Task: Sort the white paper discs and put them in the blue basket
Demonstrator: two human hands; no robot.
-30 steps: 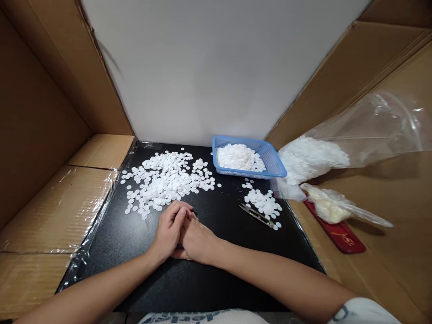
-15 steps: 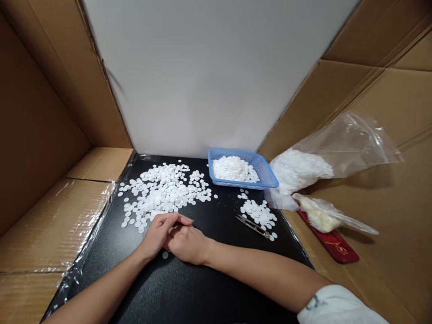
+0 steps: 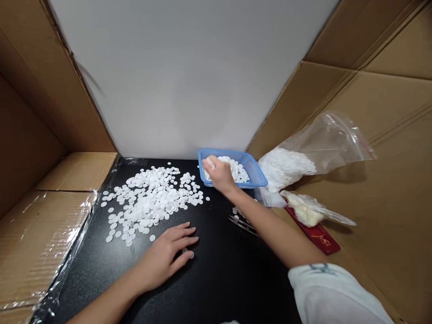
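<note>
At the blue basket (image 3: pixel 252 167), the right hand (image 3: pixel 220 174) curls round white discs (image 3: pixel 211 163), the left hand (image 3: pixel 165 253) spread on black tabletop (image 3: pixel 219 279).

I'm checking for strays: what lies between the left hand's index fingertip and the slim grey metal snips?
In the head view, the stretch from left index fingertip to snips is bare flat black tabletop.

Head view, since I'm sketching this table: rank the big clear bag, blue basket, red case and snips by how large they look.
Largest to smallest:
1. Big clear bag
2. Blue basket
3. Red case, partly covered
4. Snips, partly hidden by the right forearm
</note>
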